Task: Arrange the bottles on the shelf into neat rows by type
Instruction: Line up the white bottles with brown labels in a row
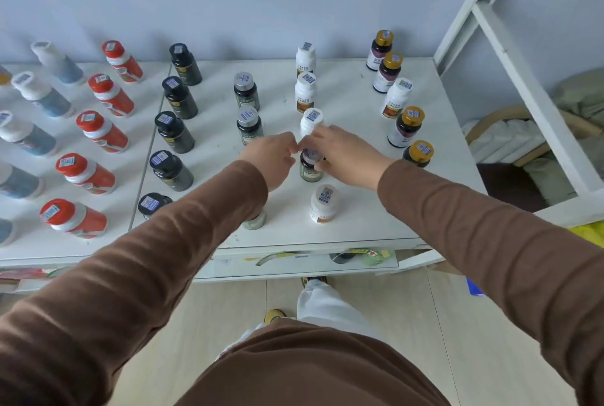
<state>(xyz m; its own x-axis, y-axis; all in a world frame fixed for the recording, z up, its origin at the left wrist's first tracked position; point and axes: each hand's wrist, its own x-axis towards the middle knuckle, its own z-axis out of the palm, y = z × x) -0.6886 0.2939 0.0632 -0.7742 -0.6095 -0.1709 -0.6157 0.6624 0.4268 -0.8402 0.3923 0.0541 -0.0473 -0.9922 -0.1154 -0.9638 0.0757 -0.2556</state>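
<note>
A dark green bottle with a silver cap point(310, 170) stands in the white-bottle column on the white shelf top point(353, 222). My right hand point(343, 157) is closed around its top, thumb on its side. My left hand point(273, 157) has curled fingers right beside the cap; whether they grip it is hidden. Directly behind my fingers stands a white bottle point(312, 119), with two more white bottles point(305, 91) behind it. Another white bottle point(323, 204) stands in front. Two matching green bottles point(249, 126) stand to the left. My left sleeve partly hides one more bottle point(255, 221).
Rows of black bottles point(173, 131), red bottles point(101, 131) and blue-white bottles point(29, 139) fill the left. On the right, gold-capped bottles point(405, 127) stand in a column with one white bottle point(397, 98) among them. A white frame point(523, 85) rises at the right edge.
</note>
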